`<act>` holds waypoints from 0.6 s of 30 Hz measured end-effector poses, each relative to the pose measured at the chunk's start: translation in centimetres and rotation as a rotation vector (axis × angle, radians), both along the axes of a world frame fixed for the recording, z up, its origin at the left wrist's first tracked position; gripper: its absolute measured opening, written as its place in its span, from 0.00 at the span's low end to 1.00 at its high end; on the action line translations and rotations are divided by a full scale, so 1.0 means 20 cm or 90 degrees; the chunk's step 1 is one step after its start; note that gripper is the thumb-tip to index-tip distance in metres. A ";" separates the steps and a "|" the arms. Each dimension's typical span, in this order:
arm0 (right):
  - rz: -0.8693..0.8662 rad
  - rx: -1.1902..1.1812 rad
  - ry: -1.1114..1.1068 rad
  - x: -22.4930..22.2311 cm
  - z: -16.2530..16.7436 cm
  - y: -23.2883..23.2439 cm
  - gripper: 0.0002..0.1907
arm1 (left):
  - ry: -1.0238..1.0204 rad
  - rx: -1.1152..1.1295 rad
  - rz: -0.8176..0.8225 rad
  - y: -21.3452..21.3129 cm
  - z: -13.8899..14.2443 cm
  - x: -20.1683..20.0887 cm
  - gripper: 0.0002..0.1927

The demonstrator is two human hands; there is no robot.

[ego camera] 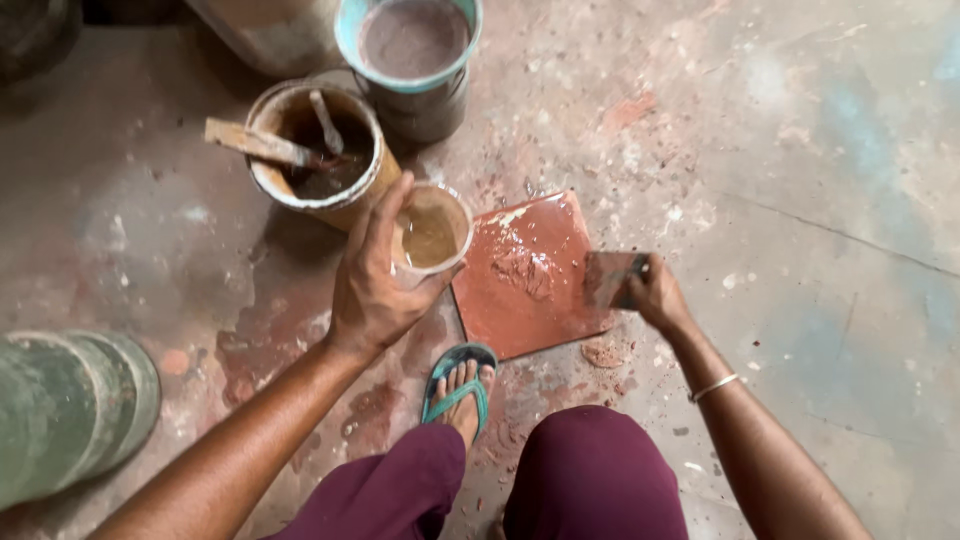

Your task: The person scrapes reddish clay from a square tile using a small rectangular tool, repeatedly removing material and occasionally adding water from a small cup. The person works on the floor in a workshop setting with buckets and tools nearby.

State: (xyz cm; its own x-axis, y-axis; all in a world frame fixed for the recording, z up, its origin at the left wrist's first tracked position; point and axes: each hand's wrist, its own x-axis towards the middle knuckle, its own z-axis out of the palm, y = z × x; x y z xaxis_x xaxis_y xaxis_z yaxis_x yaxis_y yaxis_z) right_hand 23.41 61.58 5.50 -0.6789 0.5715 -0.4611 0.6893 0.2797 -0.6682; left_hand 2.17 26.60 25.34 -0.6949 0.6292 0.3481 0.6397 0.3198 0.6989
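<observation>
One clear plastic cup (432,232), part full of muddy brown liquid, held over the floor beside the red tile (525,275). Left hand (375,280) fingers wrapped closed around its side. Right hand (655,295) grips a flat scraper (610,278) at the tile's right edge.

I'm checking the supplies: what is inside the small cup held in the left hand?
The plastic cup in the left hand holds a murky yellowish-brown liquid. Its bottom is hidden by the liquid, and the fingers cover its near side.
</observation>
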 end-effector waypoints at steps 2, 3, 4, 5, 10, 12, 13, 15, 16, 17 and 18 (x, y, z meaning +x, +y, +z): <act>0.011 0.022 -0.086 -0.01 0.00 0.03 0.15 | -0.006 0.041 -0.007 0.01 -0.02 0.00 0.51; 0.018 0.033 -0.111 0.00 -0.01 0.04 0.15 | -0.024 0.047 -0.003 0.02 -0.04 0.00 0.51; 0.025 0.048 -0.134 0.03 -0.02 0.04 0.15 | -0.039 0.056 0.001 0.03 -0.08 0.00 0.51; -0.010 0.023 -0.126 0.07 -0.03 0.04 0.15 | -0.053 0.062 0.005 0.03 -0.11 0.00 0.51; -0.196 -0.033 -0.070 0.35 -0.14 -0.08 0.18 | -0.059 0.031 0.027 0.06 -0.32 0.01 0.50; -0.279 -0.073 -0.065 0.43 -0.20 -0.15 0.16 | -0.089 0.038 0.032 0.07 -0.39 0.02 0.50; -0.286 -0.058 -0.037 0.46 -0.23 -0.18 0.15 | -0.098 0.045 0.037 0.08 -0.43 0.03 0.50; -0.299 -0.031 0.015 0.50 -0.28 -0.24 0.12 | -0.118 0.050 0.042 0.10 -0.47 0.04 0.49; -0.292 -0.018 0.028 0.51 -0.29 -0.25 0.11 | -0.126 0.049 0.041 0.12 -0.49 0.05 0.49; -0.285 -0.006 0.040 0.52 -0.30 -0.26 0.10 | -0.135 0.046 0.040 0.13 -0.50 0.06 0.48; -0.278 0.006 0.049 0.53 -0.31 -0.26 0.09 | -0.140 0.029 0.039 0.14 -0.51 0.06 0.49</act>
